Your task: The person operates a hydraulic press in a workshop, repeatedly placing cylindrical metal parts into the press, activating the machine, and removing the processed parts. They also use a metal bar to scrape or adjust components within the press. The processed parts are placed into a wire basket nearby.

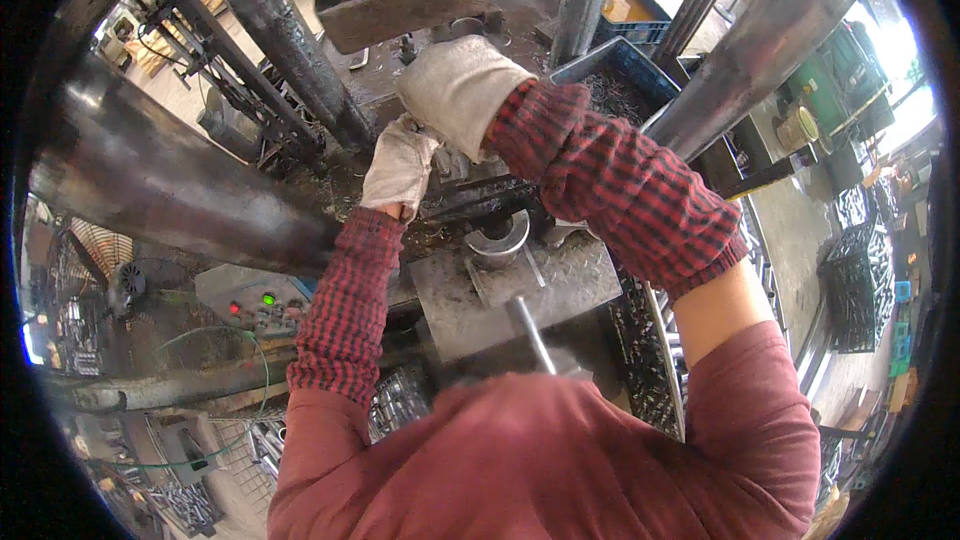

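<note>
Maroon shirt cloth (570,460) lies nearest us, well on the body side of our gloved left hand (400,162) and right hand (462,85). Next in size, one thick steel column (180,170) stands to the left hand's left and another (765,50) well to the right hand's right. Just beyond the hands hangs a heavy metal block (400,10); on their near side sits a flat steel plate (440,300) with a half-ring saddle (510,245), closer to the left hand. Behind that, a bright rod (533,335) runs lengthwise toward the hands. Smallest, a partly hidden metal piece (453,164) shows just right of the left hand and on the near side of the right; we cannot tell its long axis. Our gloves meet, fingers mostly hidden, so we cannot tell whether either hand grips anything.
</note>
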`<state>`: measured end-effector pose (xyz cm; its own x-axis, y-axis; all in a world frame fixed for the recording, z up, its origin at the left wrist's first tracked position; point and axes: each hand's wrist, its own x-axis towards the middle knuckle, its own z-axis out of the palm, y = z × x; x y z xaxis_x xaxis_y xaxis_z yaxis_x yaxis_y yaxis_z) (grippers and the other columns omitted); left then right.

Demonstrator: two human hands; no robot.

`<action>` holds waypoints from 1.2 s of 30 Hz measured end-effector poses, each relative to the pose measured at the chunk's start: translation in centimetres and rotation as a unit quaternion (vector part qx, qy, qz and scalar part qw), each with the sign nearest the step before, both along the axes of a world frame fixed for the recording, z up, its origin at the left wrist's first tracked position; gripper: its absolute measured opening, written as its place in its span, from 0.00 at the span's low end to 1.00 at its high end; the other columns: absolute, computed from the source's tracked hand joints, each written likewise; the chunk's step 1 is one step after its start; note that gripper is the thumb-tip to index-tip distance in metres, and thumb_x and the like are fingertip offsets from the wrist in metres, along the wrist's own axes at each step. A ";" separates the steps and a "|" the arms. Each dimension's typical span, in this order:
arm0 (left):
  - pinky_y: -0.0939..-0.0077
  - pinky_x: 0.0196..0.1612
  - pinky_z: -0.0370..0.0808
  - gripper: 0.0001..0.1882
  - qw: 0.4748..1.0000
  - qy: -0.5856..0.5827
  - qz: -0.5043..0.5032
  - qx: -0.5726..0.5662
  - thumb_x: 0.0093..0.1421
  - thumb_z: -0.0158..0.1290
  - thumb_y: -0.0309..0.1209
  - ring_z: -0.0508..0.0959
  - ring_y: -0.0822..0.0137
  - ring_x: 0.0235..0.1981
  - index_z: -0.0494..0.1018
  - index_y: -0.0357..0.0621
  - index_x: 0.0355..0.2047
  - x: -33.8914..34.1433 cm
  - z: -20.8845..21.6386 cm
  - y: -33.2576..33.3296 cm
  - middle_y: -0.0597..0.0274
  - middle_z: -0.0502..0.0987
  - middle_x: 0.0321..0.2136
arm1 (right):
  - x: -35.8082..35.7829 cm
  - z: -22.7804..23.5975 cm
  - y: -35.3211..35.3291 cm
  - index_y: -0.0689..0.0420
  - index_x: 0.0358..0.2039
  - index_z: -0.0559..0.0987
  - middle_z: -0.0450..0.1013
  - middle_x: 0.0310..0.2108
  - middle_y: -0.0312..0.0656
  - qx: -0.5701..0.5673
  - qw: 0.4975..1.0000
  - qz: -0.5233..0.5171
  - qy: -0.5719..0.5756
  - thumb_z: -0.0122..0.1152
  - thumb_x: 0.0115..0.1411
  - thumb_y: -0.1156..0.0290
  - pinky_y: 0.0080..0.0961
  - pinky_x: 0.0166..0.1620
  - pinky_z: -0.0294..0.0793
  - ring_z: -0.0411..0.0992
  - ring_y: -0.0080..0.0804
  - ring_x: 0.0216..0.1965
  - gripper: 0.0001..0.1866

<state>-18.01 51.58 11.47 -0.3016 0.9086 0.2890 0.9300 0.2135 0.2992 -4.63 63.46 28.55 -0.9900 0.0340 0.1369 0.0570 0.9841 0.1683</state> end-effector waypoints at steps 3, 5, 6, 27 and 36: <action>0.60 0.66 0.76 0.23 0.998 -0.012 0.057 0.018 0.72 0.55 0.31 0.78 0.50 0.65 0.74 0.45 0.66 0.4 -1.2 -1.2 0.48 0.80 0.62 | -1.4 -2.4 -0.3 0.54 0.40 0.92 0.88 0.44 0.49 -0.058 0.997 0.038 -0.021 0.71 0.60 0.66 0.45 0.47 0.88 0.87 0.53 0.46 0.10; 0.62 0.71 0.72 0.30 0.998 -0.013 0.002 0.059 0.75 0.51 0.37 0.72 0.54 0.72 0.65 0.45 0.75 0.6 -1.7 -1.4 0.50 0.73 0.71 | -2.1 -4.2 -1.7 0.54 0.41 0.92 0.88 0.43 0.48 -0.138 0.987 0.071 0.051 0.70 0.61 0.64 0.45 0.47 0.88 0.87 0.52 0.47 0.11; 0.62 0.72 0.70 0.31 0.995 0.091 -0.014 0.030 0.76 0.50 0.38 0.70 0.56 0.74 0.62 0.46 0.77 0.7 -1.7 -1.4 0.50 0.71 0.73 | -2.7 -4.4 -1.5 0.52 0.38 0.92 0.86 0.34 0.49 -0.129 0.911 0.239 0.311 0.70 0.56 0.67 0.46 0.44 0.86 0.86 0.55 0.41 0.10; 0.52 0.69 0.72 0.22 0.999 0.018 0.018 0.037 0.76 0.47 0.36 0.77 0.40 0.63 0.75 0.46 0.67 2.5 -0.1 -1.6 0.43 0.77 0.65 | -0.6 -2.9 0.1 0.55 0.36 0.91 0.86 0.37 0.53 -0.128 0.989 0.073 -0.033 0.68 0.60 0.66 0.48 0.45 0.84 0.85 0.57 0.43 0.09; 0.50 0.52 0.80 0.13 0.969 -0.237 0.042 0.063 0.69 0.53 0.32 0.84 0.42 0.48 0.84 0.44 0.48 1.0 -0.9 0.8 0.48 0.87 0.44 | -0.9 -0.4 2.7 0.52 0.54 0.88 0.86 0.46 0.55 -0.126 0.991 0.010 -0.033 0.64 0.67 0.54 0.51 0.50 0.84 0.85 0.58 0.48 0.21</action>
